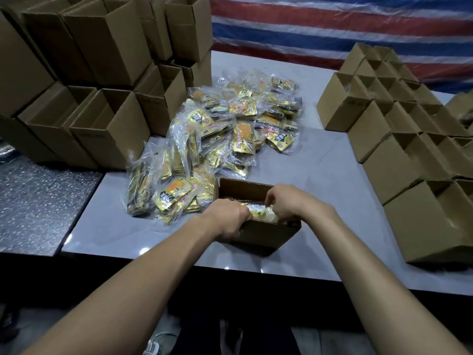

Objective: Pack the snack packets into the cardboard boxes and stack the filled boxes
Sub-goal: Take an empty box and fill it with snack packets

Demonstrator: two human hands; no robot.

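Two hands at an open cardboard box [270,235] on the near part of the table [322,175].
Head view: the left hand [227,221] grips the box's near left wall. The right hand [284,203] curls its fingers on the snack packets [256,209] inside. A pile of packets [217,134] lies just beyond.

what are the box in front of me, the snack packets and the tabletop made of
Open box: brown corrugated cardboard, matt; fluting shows along its cut left edge. Snack packets: glossy gold printed film, likely foil-lined plastic, inside clear crinkly bags. Tabletop: smooth pale grey, glossy enough to show glare spots; laminate or stone, cannot tell.
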